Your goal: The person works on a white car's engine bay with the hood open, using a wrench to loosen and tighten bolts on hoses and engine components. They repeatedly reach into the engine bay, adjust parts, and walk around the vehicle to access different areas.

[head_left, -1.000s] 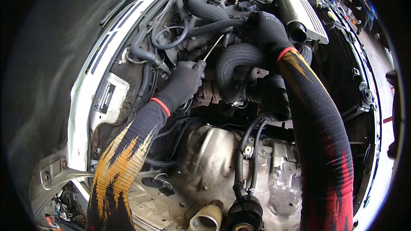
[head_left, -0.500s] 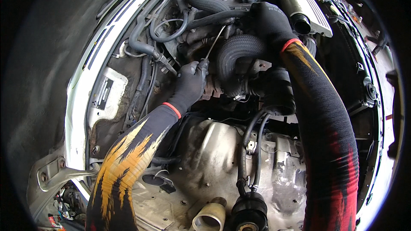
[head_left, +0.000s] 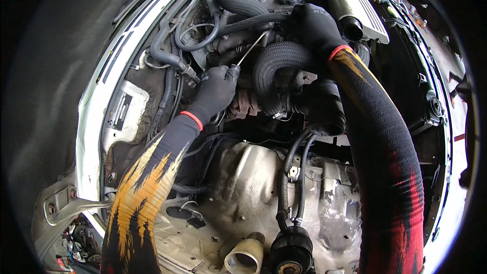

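My left hand (head_left: 218, 86), in a black glove, is closed on a screwdriver (head_left: 251, 48), whose metal shaft slants up and right to a fitting beneath a black hose (head_left: 243, 24). My right hand (head_left: 317, 28), gloved alike, has curled fingers at the right end of that hose; what lies inside them is hidden. Below the hands a thick braided hose (head_left: 274, 63) arches over a dark cylindrical duct (head_left: 327, 111).
The white body edge (head_left: 89, 132) runs down the left. A silver cylinder (head_left: 342, 5) lies at upper right beside the radiator area (head_left: 416, 86). Lower down are a bare metal panel (head_left: 243, 167), a pale cup-shaped part (head_left: 241, 259) and a black round part (head_left: 291, 248) with two hoses.
My left hand with the screwdriver moved up and right, then slightly back left; the shaft's tip is now higher than a second ago. My right hand has shifted slightly upward.
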A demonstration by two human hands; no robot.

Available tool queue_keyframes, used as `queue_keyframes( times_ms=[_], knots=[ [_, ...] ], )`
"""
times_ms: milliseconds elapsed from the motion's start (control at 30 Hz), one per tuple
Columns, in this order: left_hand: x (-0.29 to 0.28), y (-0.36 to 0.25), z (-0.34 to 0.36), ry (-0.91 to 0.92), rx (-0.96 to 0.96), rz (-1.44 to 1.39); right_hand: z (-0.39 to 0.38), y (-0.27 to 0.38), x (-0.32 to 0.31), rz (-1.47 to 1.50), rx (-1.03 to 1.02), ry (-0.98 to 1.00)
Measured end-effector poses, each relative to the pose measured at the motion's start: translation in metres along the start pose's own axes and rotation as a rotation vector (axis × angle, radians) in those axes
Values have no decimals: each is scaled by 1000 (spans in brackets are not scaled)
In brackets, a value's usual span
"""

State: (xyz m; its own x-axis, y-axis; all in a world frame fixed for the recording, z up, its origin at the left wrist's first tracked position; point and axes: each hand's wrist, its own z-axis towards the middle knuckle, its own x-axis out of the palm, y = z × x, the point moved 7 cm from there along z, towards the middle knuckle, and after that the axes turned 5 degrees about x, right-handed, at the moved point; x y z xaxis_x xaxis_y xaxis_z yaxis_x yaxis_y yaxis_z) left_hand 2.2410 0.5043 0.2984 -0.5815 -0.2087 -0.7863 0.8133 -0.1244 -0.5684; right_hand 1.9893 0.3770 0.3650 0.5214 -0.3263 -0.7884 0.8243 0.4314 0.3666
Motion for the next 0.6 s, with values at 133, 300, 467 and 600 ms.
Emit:
queue_keyframes(
  times_ms=[133, 300, 467, 600],
  knots=[
    [15, -6, -8, -36, -74, -13, -4, 3, -4, -16, -2, -55],
    [21, -19, -18, -150, -42, -8, -5, 6, -3, -31, -9, -34],
    [24, -22, -24, -196, -5, -6, -5, 7, -7, -84, -49, -83],
    [25, -24, -27, -232, 13, -15, -3, 4, -2, -79, -22, -45]
  ],
)
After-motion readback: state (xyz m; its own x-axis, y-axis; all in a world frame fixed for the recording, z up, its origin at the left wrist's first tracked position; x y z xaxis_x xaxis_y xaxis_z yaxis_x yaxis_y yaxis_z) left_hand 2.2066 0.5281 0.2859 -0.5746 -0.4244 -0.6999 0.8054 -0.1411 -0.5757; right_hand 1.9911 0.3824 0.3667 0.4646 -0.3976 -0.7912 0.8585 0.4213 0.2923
